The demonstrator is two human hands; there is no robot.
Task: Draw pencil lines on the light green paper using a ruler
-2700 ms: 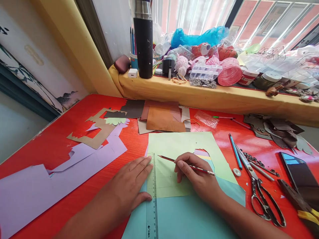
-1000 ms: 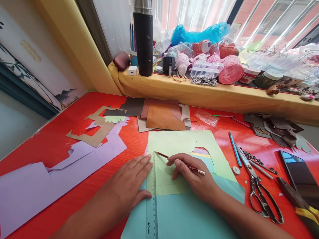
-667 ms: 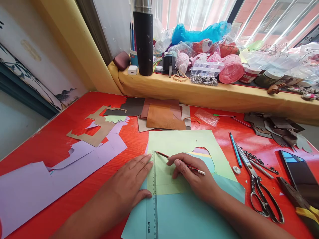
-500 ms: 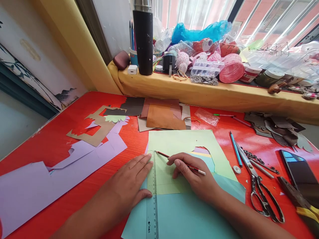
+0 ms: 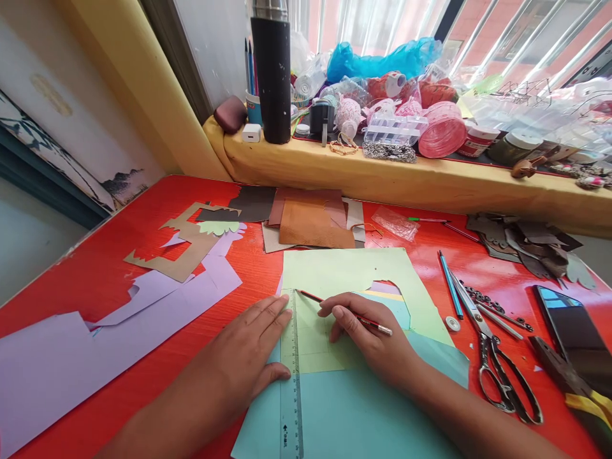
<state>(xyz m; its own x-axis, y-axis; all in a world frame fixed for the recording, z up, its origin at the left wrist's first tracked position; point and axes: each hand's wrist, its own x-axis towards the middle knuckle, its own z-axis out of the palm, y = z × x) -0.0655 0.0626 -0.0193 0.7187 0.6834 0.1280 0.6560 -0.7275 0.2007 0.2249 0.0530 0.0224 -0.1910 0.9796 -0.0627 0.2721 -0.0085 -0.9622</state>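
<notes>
My left hand [image 5: 261,341] lies flat with fingers stretched out, pressing on the left edge of a clear ruler [image 5: 289,408]. The ruler runs lengthwise over a pale green sheet [image 5: 335,268] and a blue-green sheet [image 5: 363,408]. Between the fingers of my right hand [image 5: 368,325] is a dark red and black pencil [image 5: 310,296], its white end pointing right. The pencil's tip touches or nearly touches the green sheet at the ruler's right edge, close to its top end. An irregular hole is cut in the green sheet's right part.
Scissors [image 5: 482,331], a blue pen [image 5: 451,285], pliers [image 5: 568,376] and a phone [image 5: 568,331] lie on the right. Purple paper [image 5: 157,338] spreads over the left. Brown leather pieces [image 5: 315,223] lie behind the green sheet. A black flask [image 5: 271,80] stands on the sill.
The whole view has shifted very slightly. Both hands, the ruler and the pencil keep practically the same places on the sheets.
</notes>
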